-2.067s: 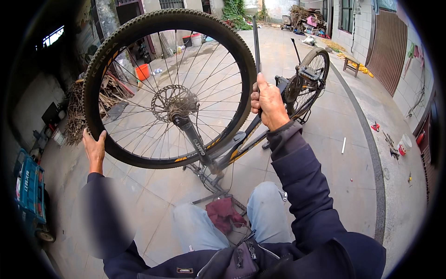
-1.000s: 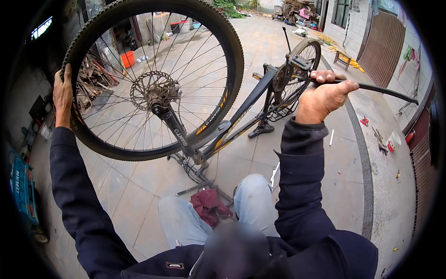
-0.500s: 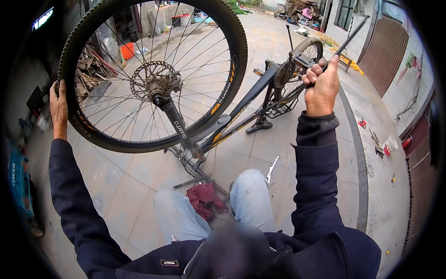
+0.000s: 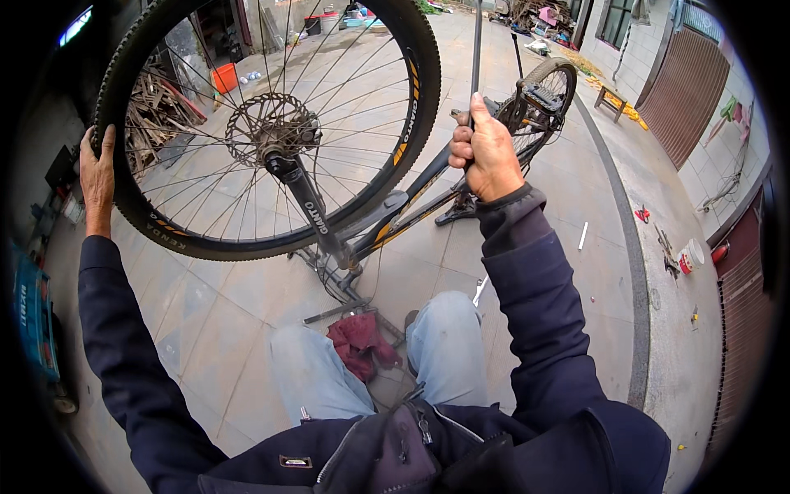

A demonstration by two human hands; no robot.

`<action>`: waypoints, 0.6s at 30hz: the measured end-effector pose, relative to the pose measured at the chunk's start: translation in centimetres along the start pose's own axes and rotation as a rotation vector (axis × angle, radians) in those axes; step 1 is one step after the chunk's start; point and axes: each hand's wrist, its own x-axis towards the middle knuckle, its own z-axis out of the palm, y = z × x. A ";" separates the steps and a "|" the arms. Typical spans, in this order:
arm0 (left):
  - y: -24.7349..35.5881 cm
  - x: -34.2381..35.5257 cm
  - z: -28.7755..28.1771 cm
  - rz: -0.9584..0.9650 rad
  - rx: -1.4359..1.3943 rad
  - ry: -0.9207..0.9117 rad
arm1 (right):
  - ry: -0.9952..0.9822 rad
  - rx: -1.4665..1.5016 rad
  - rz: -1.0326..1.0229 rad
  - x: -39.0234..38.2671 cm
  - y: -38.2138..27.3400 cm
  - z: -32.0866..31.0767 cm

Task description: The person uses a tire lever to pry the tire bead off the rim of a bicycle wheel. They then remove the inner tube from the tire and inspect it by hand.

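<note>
A bicycle (image 4: 387,235) stands upside down before me, its fork (image 4: 311,204) pointing up. At the fork's end is the front wheel (image 4: 426,107), with a knobby black tyre and a brake disc (image 4: 239,136) at its hub. My left hand (image 4: 98,179) grips the tyre's left side, thumb on the near face. My right hand (image 4: 492,156) is closed round a long thin dark rod (image 4: 477,53), held nearly upright right of the wheel; its top runs out of the picture. Behind that hand, the rear wheel (image 4: 568,78) is partly hidden.
A dark red rag (image 4: 358,342) lies between my knees. To the right on the floor are a silver wrench (image 4: 480,290), a white strip (image 4: 583,236), scattered tools (image 4: 666,253) and a white bucket (image 4: 691,257). A blue machine (image 4: 34,317) stands at left, an orange bucket (image 4: 224,79) farther back.
My right hand has moved left toward the wheel, and the rod has swung from slanting right to nearly upright. The wheel has shifted slightly, with my left hand still on it.
</note>
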 end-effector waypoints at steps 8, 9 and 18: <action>3.4 0.8 1.7 0.012 -0.023 0.056 | 0.410 0.282 -1.002 -2.9 -8.4 -2.2; 2.9 0.5 1.7 -0.038 -0.045 0.029 | 0.436 0.347 -1.057 -2.4 -7.3 -2.3; -0.6 -1.8 0.7 -0.233 -0.313 -0.250 | 0.063 0.209 0.273 3.2 3.7 -0.4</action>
